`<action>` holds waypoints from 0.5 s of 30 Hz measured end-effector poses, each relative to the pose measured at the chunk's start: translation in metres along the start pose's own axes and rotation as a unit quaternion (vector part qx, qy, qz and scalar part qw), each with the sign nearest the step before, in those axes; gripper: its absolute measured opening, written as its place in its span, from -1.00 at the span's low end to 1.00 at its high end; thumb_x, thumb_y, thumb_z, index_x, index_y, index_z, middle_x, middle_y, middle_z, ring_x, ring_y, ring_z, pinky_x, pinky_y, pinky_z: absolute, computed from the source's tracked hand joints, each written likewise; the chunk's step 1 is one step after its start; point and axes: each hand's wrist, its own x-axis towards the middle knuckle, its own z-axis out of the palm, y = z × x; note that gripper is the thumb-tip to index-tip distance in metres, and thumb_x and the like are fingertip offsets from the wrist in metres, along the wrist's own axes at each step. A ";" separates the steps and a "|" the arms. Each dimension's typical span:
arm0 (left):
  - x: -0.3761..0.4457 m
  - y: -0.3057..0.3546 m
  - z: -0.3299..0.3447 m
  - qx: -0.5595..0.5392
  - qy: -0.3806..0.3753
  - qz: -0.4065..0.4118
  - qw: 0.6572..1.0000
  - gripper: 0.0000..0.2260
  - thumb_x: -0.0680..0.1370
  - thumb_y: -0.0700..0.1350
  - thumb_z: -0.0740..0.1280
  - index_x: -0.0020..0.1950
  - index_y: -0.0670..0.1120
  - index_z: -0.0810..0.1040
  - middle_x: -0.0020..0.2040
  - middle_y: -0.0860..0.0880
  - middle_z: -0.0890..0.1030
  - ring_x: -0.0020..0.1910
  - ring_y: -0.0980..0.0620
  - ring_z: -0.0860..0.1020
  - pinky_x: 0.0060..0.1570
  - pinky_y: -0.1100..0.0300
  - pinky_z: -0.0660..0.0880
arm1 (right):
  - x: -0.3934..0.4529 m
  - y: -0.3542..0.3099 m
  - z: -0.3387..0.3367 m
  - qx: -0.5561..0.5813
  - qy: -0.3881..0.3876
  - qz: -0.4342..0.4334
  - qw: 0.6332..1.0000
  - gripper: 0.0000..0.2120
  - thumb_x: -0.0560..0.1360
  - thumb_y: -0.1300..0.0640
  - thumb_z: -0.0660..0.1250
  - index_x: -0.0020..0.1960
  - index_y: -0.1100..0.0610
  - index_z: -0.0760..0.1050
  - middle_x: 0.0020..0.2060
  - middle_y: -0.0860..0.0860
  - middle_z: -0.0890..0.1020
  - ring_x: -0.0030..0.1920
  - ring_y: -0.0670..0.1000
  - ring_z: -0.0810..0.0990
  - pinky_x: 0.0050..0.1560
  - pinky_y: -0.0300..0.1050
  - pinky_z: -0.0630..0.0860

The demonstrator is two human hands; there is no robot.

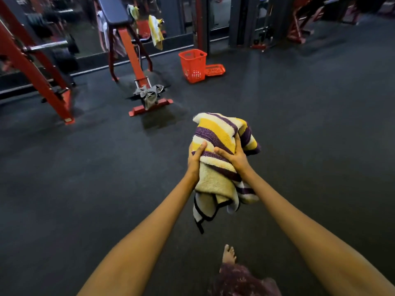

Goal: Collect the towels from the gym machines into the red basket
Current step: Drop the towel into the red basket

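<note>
Mostly lengthwise away from the person, bunched striped towel, left hand and right hand clutching it, red basket well ahead

A bunched striped towel, yellow, cream and purple with a dark-edged end hanging down, sits at the centre of the frame, gripped on both sides. The red basket stands upright and open in the upper middle. A grey towel drapes over a machine's foot left of it. A yellow-and-white towel hangs at the top.
</note>
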 end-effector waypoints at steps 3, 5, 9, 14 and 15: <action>0.075 0.022 0.025 0.015 0.019 0.026 0.999 -0.28 0.26 0.11 0.45 0.35 -0.16 0.43 0.16 -0.16 0.60 0.11 -0.13 0.58 0.16 -0.04 0.52 | 0.082 -0.007 -0.017 0.005 -0.004 -0.001 1.000 -0.14 0.43 0.15 0.45 0.54 0.02 -0.01 0.26 -0.06 0.39 0.23 -0.09 0.38 0.17 -0.22 0.32; 0.128 0.036 0.042 0.022 0.032 0.040 0.998 -0.21 0.21 0.17 0.49 0.37 -0.12 0.42 0.23 -0.16 0.58 0.19 -0.15 0.56 0.23 -0.10 0.48 | 0.142 -0.011 -0.028 0.006 -0.003 -0.002 1.000 -0.12 0.42 0.13 0.45 0.54 -0.01 -0.03 0.35 0.00 0.39 0.30 -0.03 0.39 0.21 -0.19 0.32; 0.220 0.051 0.064 0.017 0.033 0.034 0.999 -0.31 0.31 0.10 0.44 0.37 -0.16 0.41 0.17 -0.15 0.60 0.12 -0.13 0.58 0.19 -0.07 0.51 | 0.244 -0.008 -0.043 0.003 -0.012 0.006 1.000 -0.09 0.40 0.07 0.48 0.54 -0.08 -0.04 0.39 0.03 0.38 0.36 0.03 0.39 0.32 -0.08 0.35; 0.334 0.057 0.077 0.024 0.068 0.048 0.996 -0.17 0.21 0.19 0.46 0.41 -0.09 0.35 0.29 -0.17 0.53 0.24 -0.15 0.53 0.27 -0.13 0.46 | 0.367 0.013 -0.052 0.008 -0.039 0.015 0.999 -0.07 0.37 0.02 0.50 0.53 -0.12 -0.04 0.39 0.02 0.39 0.36 0.06 0.41 0.40 0.12 0.34; 0.367 0.058 0.079 0.024 0.070 0.046 0.996 -0.16 0.21 0.20 0.46 0.42 -0.08 0.34 0.30 -0.17 0.52 0.25 -0.15 0.52 0.28 -0.14 0.45 | 0.400 0.018 -0.052 0.015 -0.041 0.011 0.999 -0.05 0.34 -0.02 0.51 0.52 -0.12 -0.03 0.37 0.01 0.40 0.36 0.05 0.42 0.40 0.12 0.35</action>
